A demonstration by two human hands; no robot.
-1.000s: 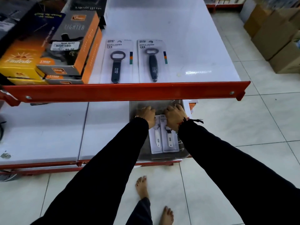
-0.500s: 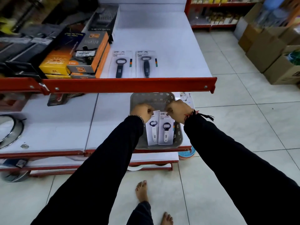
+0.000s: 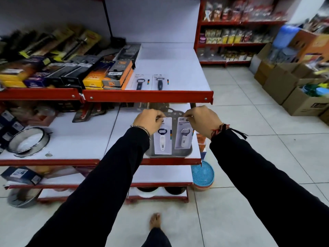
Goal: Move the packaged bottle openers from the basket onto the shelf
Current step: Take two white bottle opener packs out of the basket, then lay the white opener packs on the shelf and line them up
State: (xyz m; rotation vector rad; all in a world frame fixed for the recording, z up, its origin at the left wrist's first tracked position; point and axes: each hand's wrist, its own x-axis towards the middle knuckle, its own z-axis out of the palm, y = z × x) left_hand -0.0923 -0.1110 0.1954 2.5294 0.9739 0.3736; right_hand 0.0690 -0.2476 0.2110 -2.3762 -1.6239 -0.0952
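My left hand (image 3: 150,120) pinches the top of a carded bottle opener with a white handle and dark head (image 3: 162,138). My right hand (image 3: 203,120) pinches the top of a second carded white bottle opener (image 3: 184,134). Both cards hang upright just above the grey plastic basket (image 3: 185,153), which sits on the lower shelf. Two packaged dark-handled bottle openers (image 3: 140,82) (image 3: 160,82) lie side by side on the upper shelf (image 3: 178,72), behind its red front rail.
Boxed lighters and kitchen tools (image 3: 114,75) fill the upper shelf's left part. A metal sieve (image 3: 28,141) lies on the lower shelf at left. A blue basket (image 3: 203,172) stands on the floor by the shelf end. Cardboard boxes (image 3: 288,86) line the right.
Both hands have lifted the two white bottle opener packs up out of the basket. My view has pulled back and tilted up, showing more of the shelves.
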